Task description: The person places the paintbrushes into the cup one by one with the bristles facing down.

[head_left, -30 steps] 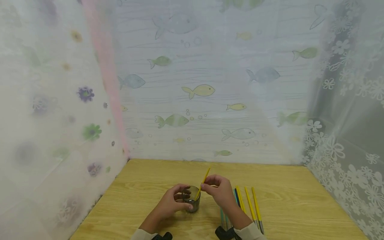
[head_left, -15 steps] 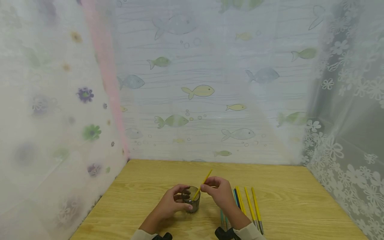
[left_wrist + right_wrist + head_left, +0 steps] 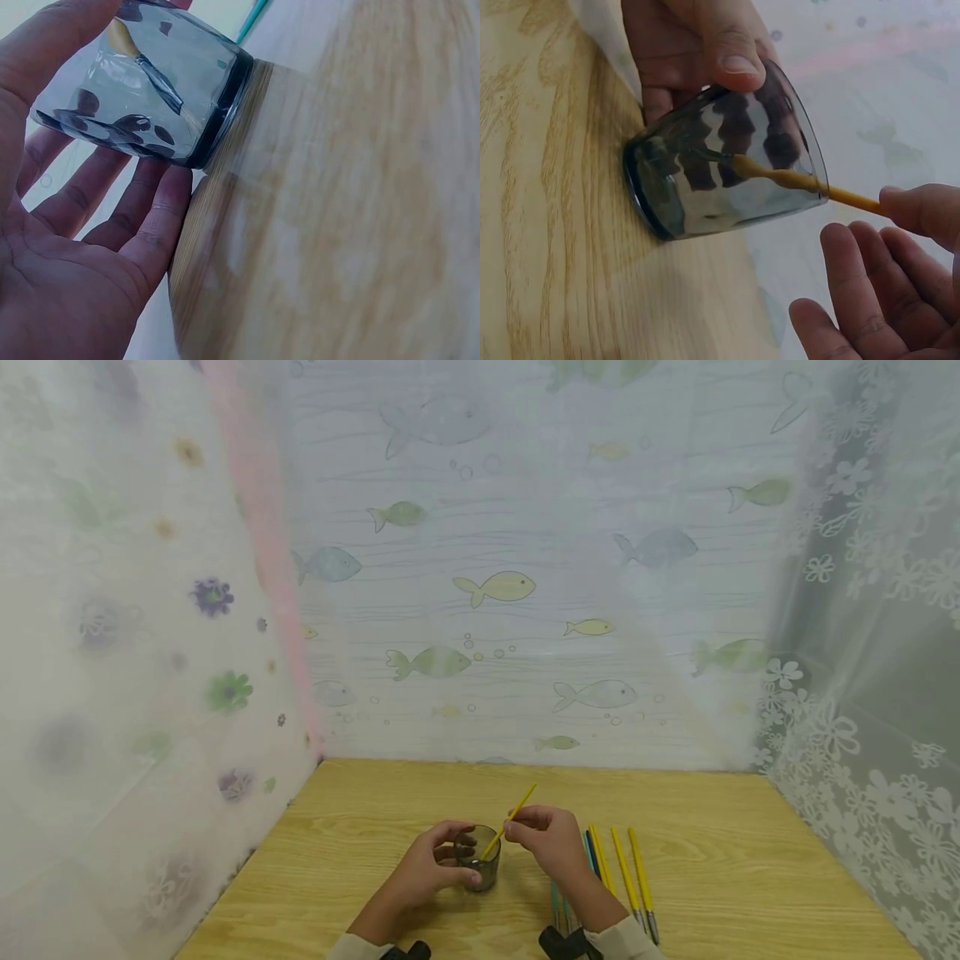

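A grey see-through drinking glass stands on the wooden table, and my left hand grips its side, thumb in front and fingers behind. My right hand pinches a yellow paintbrush by the handle, just above the rim. The brush slants into the glass with its upper end leaning right. Through the glass wall in the left wrist view, its metal ferrule and pale bristles show near the base. The right wrist view has the handle crossing the rim, with the other right fingers loosely spread below.
Right of the glass several more paintbrushes lie side by side: a yellow brush, another yellow brush, a dark blue brush and a teal brush. My right forearm partly covers them. A fish-patterned curtain hangs behind the table.
The yellow paintbrush has tilted so that its upper end leans farther right. My right hand has shifted only slightly; the left hand and the glass have stayed in place.
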`<state>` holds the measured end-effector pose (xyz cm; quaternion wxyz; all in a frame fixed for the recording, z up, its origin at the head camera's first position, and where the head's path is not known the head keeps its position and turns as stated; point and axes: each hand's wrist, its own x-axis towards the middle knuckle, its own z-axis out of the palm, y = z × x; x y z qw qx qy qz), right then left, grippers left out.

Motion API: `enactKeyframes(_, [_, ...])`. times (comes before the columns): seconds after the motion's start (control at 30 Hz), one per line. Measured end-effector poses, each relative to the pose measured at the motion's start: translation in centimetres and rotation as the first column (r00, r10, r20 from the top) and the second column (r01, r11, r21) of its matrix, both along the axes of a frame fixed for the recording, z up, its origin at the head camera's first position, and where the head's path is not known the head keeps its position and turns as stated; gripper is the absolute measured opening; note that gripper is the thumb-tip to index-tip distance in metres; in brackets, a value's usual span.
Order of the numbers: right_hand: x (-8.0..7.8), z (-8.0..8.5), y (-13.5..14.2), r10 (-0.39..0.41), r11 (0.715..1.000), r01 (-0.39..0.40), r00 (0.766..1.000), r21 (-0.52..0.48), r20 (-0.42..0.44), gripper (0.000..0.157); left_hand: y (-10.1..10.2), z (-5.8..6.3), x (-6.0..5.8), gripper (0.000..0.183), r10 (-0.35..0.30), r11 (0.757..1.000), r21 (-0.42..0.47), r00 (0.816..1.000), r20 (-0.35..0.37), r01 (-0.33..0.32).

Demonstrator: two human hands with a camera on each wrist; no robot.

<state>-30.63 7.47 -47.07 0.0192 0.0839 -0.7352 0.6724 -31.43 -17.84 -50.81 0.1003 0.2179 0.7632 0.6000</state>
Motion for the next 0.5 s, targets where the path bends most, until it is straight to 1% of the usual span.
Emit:
enactKeyframes(0.07, [0.1,0.2,0.0,0.007,1.000,-0.007,1.000,-0.027,0.011,0.030,0.0,0.0,0.0,0.075,-0.001,1.000,0.002,1.000,-0.007,0.001])
enactKeyframes(0.2, [0.2,0.4,0.1,0.067,0.996,-0.063,0.996,-0.067,0.055,0.035,-0.3,0.0,0.2,0.076,0.012,1.000,0.003,1.000,-0.017,-0.012])
enactKeyframes(0.3, [0.3,0.6,0.4,0.095,0.994,-0.092,0.993,-0.052,0.067,0.037,-0.3,-0.1,0.3,0.076,0.007,1.000,0.009,1.000,-0.007,-0.007])
enactKeyframes(0.37, [0.3,0.8,0.7,0.095,0.995,-0.093,0.993,-0.037,0.066,0.037,-0.2,-0.1,0.2,0.076,-0.001,1.000,0.012,1.000,0.000,0.001])
enactKeyframes(0.5, [0.1,1.0,1.3,0.101,0.995,-0.100,0.992,-0.016,0.073,0.035,0.0,-0.2,-0.1,0.073,0.002,1.000,0.009,1.000,-0.017,-0.002])
